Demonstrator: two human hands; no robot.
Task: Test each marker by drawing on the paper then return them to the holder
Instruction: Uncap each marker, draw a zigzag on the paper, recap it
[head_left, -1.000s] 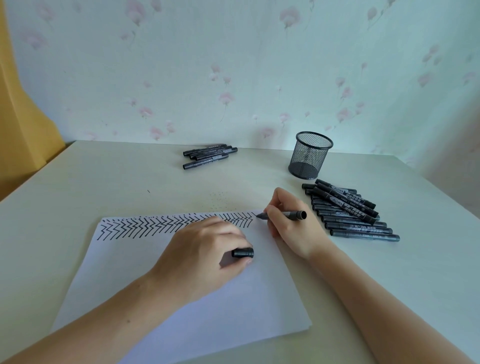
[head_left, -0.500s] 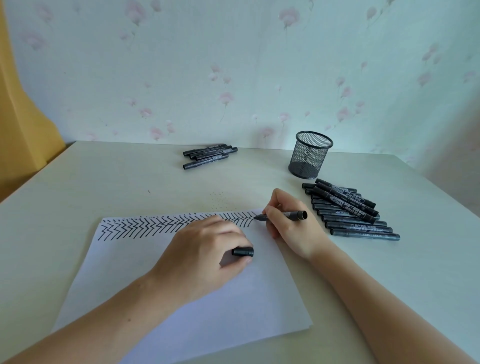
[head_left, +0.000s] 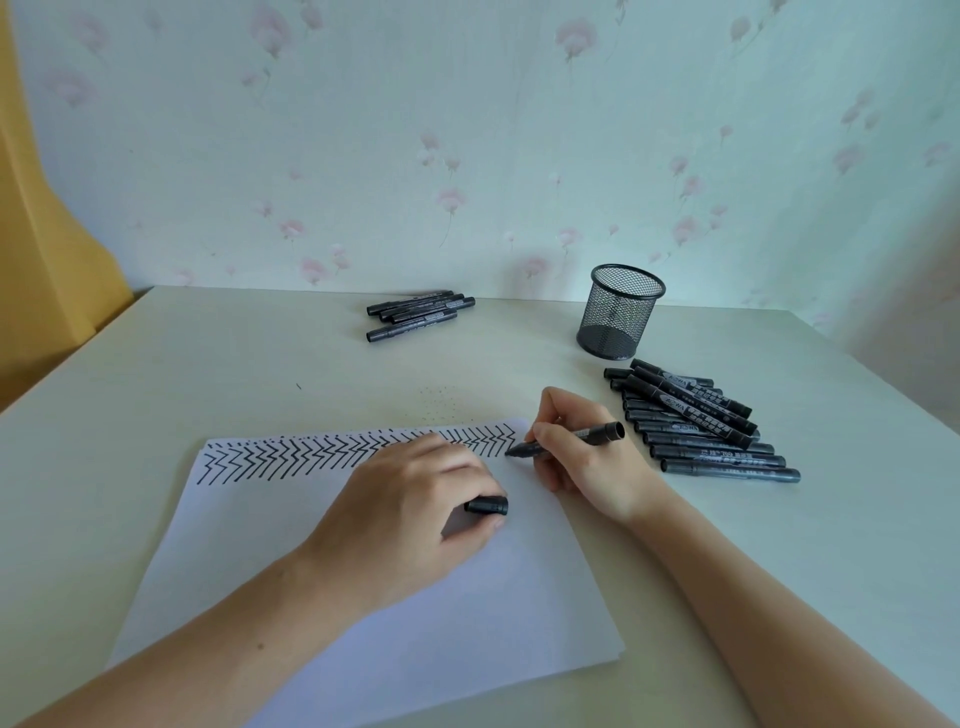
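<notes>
Change: the marker (head_left: 571, 439) tip sat at the top of the last zigzag a second ago; now it is lower, at the foot of that zigzag near the right edge of the paper (head_left: 363, 597)
Right hand: the right hand (head_left: 582, 457) pinches the marker between thumb and fingers, heel of the hand down just off the paper's right edge, the capless tip pointing left onto the sheet, the rear end angled up and to the right
Left hand: the left hand (head_left: 410, 499) lies palm down on the paper, knuckles covering part of the zigzag row, fingers curled round the black cap (head_left: 487, 505); it has not shifted
Zigzag row: runs along the paper's far edge
Holder: the mesh holder (head_left: 618, 312) stands upright beyond the paper's far right corner
Marker pile: the marker pile (head_left: 701, 421) lies right of the paper, between it and the holder
Small group: four markers (head_left: 418, 314) lie well beyond the paper's far edge, near the wall
Table: the table (head_left: 208, 364) bears a patch of ink dots just beyond the paper
</notes>
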